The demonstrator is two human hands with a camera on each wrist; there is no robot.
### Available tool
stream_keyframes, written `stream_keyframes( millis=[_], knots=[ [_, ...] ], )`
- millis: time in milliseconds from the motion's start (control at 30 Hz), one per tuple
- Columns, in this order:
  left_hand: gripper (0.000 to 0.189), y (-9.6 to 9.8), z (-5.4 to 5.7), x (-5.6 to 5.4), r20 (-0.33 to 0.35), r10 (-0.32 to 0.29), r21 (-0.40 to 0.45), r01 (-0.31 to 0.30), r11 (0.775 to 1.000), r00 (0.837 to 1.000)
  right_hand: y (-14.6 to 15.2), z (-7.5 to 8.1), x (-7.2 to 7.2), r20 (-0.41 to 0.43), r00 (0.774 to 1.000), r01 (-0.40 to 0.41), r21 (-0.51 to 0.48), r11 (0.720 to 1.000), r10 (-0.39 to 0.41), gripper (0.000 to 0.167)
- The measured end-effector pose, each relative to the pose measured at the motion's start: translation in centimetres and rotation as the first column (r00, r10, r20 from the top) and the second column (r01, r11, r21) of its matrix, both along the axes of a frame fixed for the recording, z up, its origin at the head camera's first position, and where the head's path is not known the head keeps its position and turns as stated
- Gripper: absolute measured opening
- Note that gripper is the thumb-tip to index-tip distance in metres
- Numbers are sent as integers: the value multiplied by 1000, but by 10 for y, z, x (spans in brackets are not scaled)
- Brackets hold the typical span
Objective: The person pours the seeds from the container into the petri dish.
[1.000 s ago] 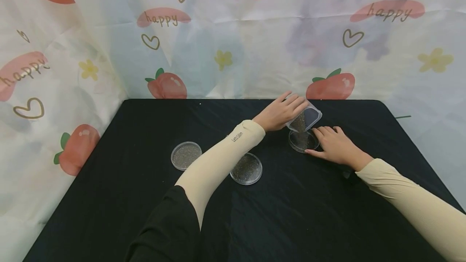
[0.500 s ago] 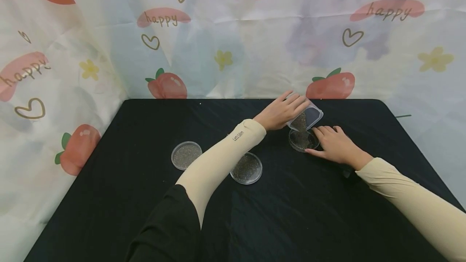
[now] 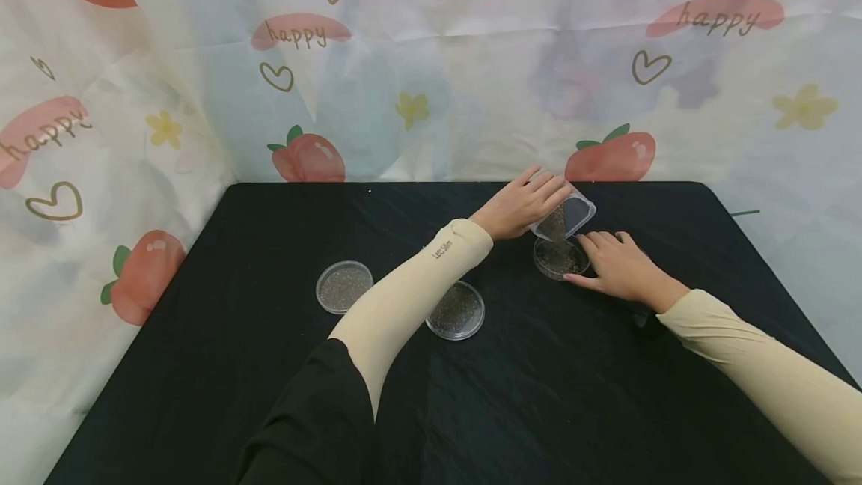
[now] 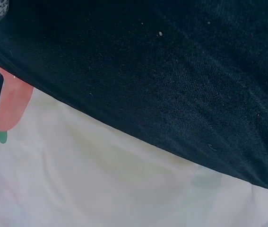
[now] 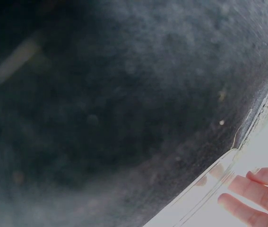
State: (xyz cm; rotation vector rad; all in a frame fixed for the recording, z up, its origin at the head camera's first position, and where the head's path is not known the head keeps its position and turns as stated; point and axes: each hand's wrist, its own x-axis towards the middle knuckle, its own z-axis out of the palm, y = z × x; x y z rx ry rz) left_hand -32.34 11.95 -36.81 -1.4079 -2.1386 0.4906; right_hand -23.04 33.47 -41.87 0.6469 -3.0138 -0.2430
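Observation:
In the head view my left hand (image 3: 517,206) grips a clear plastic tub (image 3: 578,212) from above, tilted with its mouth down to the right. Fine grey-brown grains (image 3: 555,224) run down inside the tub and fall into a clear petri dish (image 3: 555,268) below. My right hand (image 3: 622,268) lies on the dish's right side, fingers spread and thumb touching its near rim. In the right wrist view, fingers (image 5: 261,191) show beside a clear plastic edge (image 5: 190,203); whose hand they belong to is unclear. The left wrist view shows neither hand.
Two more petri dishes with grains stand on the black cloth: one at left (image 3: 344,287), the other dish (image 3: 456,313) partly under my left forearm. A small dark object (image 3: 641,318) sits beneath my right wrist. A printed curtain (image 3: 377,81) hangs behind the table.
Both hands stay nearly still. The tub remains tilted over the dish in all three head frames, with grains at its mouth; the view shifts very slightly.

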Motion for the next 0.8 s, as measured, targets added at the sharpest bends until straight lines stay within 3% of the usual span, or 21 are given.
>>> stream_keyframes(
  millis=[800],
  knots=[
    [58,-5,1,-9,-5,34,-10,-34,999,999,0,-1,1,1,1000,0,-11,1000,0,81]
  ],
)
